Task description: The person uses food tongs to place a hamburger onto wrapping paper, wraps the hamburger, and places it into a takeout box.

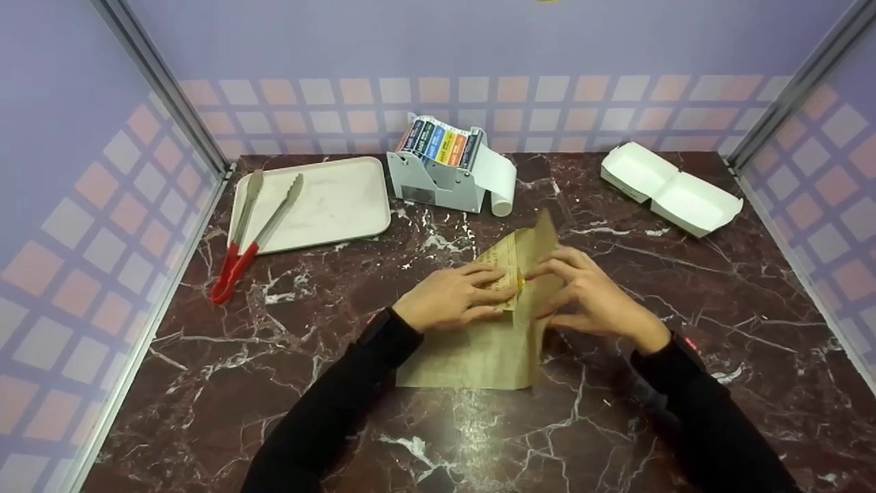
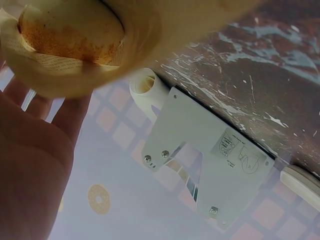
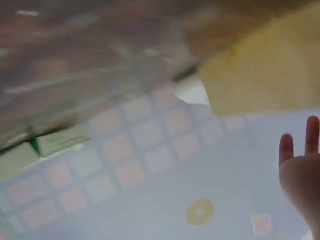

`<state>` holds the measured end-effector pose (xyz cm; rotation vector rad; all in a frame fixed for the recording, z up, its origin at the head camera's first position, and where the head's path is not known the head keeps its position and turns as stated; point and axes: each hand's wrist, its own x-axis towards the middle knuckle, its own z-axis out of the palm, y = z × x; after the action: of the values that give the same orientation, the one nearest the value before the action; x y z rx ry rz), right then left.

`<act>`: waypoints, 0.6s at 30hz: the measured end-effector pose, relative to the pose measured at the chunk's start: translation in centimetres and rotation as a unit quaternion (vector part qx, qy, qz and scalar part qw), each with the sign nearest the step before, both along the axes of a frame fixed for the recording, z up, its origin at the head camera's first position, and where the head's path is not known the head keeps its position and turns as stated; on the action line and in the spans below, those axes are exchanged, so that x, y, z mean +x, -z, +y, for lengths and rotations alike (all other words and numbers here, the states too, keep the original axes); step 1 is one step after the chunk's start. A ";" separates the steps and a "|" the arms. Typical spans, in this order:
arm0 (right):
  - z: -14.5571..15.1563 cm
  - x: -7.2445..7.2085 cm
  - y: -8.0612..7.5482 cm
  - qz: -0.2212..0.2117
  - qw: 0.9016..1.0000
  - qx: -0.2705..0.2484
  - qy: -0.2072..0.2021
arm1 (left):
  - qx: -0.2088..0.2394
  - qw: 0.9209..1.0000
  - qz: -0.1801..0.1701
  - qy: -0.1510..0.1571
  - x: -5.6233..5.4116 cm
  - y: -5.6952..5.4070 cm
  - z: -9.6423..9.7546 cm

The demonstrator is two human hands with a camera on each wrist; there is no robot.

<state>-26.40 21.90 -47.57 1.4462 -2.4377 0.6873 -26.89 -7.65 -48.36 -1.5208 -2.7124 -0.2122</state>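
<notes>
A sheet of brown printed wrapping paper (image 1: 472,359) lies folded on the table, its right flap standing up. Inside the paper, the left wrist view shows a round bun (image 2: 75,35) with a browned side; from above only a small yellow bit shows at the fold. My left hand (image 1: 455,298) rests on the folded part with its fingers stretched across it. On the other side, my right hand (image 1: 588,294) has bent fingers against the raised flap, with the thumb lower down. In the right wrist view, two fingers of the right hand (image 3: 302,170) extend below the paper.
Red-handled tongs (image 1: 236,270) lie across a white tray (image 1: 335,198) at the back left. Behind the paper stands a metal label dispenser (image 1: 441,188) with colored rolls and a hanging white strip (image 1: 503,185). An open white box (image 1: 691,198) sits at the back right. Panels enclose the table.
</notes>
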 end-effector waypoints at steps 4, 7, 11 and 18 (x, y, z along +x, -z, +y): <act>-3.0 -1.6 -1.7 -0.031 0.998 -0.049 -0.015 | 0.002 1.000 0.021 0.021 -0.4 0.0 -0.3; -4.8 -3.1 -1.9 -0.096 0.992 -0.079 0.027 | 0.010 1.000 0.014 0.019 -0.6 0.1 -0.4; -6.1 -4.2 -0.6 -0.155 0.975 -0.118 0.108 | 0.029 0.999 0.000 0.019 -0.7 0.3 -0.2; -8.3 -4.9 2.0 -0.041 0.973 -0.130 0.187 | 0.046 0.997 -0.056 0.003 -1.0 0.3 -0.9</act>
<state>-31.25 13.61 -49.59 0.8464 -2.4672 0.9454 -27.86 -8.57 -48.70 -1.5382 -2.7379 -0.4286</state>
